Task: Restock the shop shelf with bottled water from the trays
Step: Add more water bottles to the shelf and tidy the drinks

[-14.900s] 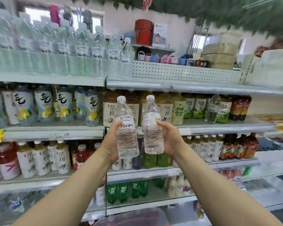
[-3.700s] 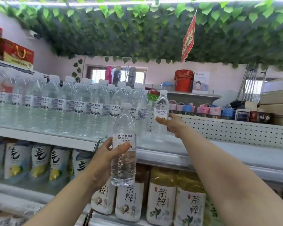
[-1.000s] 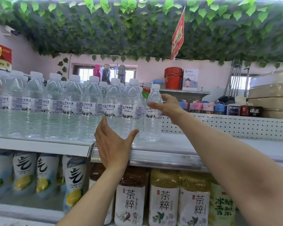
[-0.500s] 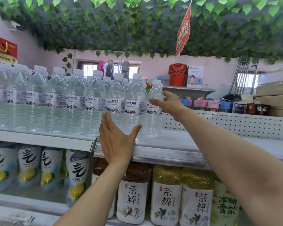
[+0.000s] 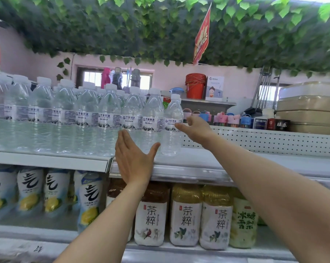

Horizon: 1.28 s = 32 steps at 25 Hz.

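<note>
Several clear water bottles (image 5: 86,120) with white caps stand in rows on the top shelf (image 5: 198,164). The rightmost bottle (image 5: 170,141) stands upright at the end of the front row. My right hand (image 5: 195,128) hovers just right of it with fingers loosely spread, the thumb tip at its label, gripping nothing. My left hand (image 5: 133,158) is held flat and upright in front of the bottles beside it, at the shelf's front edge, and is empty. No tray is in view.
Behind the shelf runs a white perforated panel (image 5: 264,141) with small colourful cups (image 5: 226,118) above it. Tea bottles (image 5: 185,215) and lemon drinks (image 5: 30,192) fill the shelf below. A red bucket (image 5: 195,85) and stacked beige boxes (image 5: 308,107) sit further back.
My right hand has let go of the rightmost bottle and drawn slightly right. The left hand stays flat before the row. Both bottles carried earlier now stand on the shelf.
</note>
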{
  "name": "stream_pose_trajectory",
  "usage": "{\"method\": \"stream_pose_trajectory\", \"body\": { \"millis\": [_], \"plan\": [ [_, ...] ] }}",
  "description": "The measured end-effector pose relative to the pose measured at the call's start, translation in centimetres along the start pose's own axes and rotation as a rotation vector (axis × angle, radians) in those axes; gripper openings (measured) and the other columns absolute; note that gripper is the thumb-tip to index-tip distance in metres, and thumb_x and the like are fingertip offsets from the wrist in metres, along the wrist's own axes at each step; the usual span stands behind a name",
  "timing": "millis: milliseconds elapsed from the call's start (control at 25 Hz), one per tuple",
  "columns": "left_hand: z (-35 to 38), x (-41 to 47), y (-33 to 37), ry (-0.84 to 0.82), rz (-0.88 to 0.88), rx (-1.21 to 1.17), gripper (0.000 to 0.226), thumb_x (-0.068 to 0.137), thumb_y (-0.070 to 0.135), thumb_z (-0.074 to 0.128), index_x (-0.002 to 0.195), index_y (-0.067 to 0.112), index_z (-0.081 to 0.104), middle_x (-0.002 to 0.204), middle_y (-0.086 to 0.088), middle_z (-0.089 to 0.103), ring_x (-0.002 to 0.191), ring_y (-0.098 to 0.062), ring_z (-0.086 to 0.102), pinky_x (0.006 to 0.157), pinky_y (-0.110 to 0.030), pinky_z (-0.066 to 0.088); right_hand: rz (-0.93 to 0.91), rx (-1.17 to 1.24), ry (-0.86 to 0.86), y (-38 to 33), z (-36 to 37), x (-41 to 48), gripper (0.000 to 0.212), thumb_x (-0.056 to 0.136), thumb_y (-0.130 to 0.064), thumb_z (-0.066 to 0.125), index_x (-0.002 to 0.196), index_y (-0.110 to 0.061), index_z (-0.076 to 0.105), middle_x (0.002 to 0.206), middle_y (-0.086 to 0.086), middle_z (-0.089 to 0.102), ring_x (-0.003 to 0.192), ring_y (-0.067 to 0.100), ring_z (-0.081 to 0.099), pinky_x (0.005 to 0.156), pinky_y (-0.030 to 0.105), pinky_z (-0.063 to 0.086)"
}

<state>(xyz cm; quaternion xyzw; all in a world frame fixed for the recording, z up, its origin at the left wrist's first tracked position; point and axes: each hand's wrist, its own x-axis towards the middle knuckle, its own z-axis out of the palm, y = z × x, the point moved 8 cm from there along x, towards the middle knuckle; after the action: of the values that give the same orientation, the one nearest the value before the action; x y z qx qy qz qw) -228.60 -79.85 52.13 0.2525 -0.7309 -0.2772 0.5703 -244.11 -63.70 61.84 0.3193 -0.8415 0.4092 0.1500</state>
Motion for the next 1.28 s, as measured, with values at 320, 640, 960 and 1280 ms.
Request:
{"method": "stream_pose_trajectory", "body": {
  "millis": [320, 640, 960, 1280],
  "plan": [
    [-2.9, -1.5, 3.4, -0.134, -0.009, -0.002, 0.098, 0.091, 0.06, 0.06, 0.159, 0.007, 0.014, 0.166, -0.014, 0.013, 0.153, -0.031, 0.013, 0.124, -0.043, 0.014, -0.037, -0.553, 0.037, 1.0, -7.7, -10.6, 0.072, 0.097, -0.055, 0.059, 0.155, -0.018, 0.039, 0.159, 0.005, 0.042, 0.143, 0.029, 0.043, 0.113, 0.046, 0.039],
    [-1.4, -12.7, 13.3, -0.506, 0.207, 0.12, 0.072, 0.095, 0.053, 0.057, 0.151, 0.011, 0.036, 0.152, -0.016, 0.041, 0.138, -0.035, 0.038, 0.109, -0.046, 0.037, 0.01, -0.638, 0.009, 5.9, -13.9, -20.4, 0.071, 0.097, -0.058, 0.056, 0.155, -0.021, 0.039, 0.159, 0.006, 0.041, 0.145, 0.027, 0.039, 0.114, 0.047, 0.038],
    [3.0, -28.0, 20.4, -0.59, 0.173, 0.157, 0.074, 0.092, 0.054, 0.062, 0.149, 0.013, 0.039, 0.154, -0.014, 0.038, 0.138, -0.032, 0.039, 0.109, -0.044, 0.038, 0.071, -0.639, -0.1, 17.6, -20.4, -28.8, 0.071, 0.097, -0.056, 0.057, 0.155, -0.02, 0.037, 0.156, 0.008, 0.043, 0.142, 0.03, 0.04, 0.111, 0.048, 0.043],
    [10.2, -44.3, 16.9, -0.762, -0.004, 0.216, 0.066, 0.09, 0.055, 0.064, 0.14, 0.016, 0.047, 0.142, -0.012, 0.05, 0.128, -0.033, 0.048, 0.102, -0.045, 0.046, 0.2, -0.569, -0.31, 33.6, -18.0, -37.6, 0.071, 0.097, -0.056, 0.057, 0.154, -0.019, 0.039, 0.153, 0.009, 0.045, 0.138, 0.031, 0.045, 0.106, 0.047, 0.047]
  ]
}}
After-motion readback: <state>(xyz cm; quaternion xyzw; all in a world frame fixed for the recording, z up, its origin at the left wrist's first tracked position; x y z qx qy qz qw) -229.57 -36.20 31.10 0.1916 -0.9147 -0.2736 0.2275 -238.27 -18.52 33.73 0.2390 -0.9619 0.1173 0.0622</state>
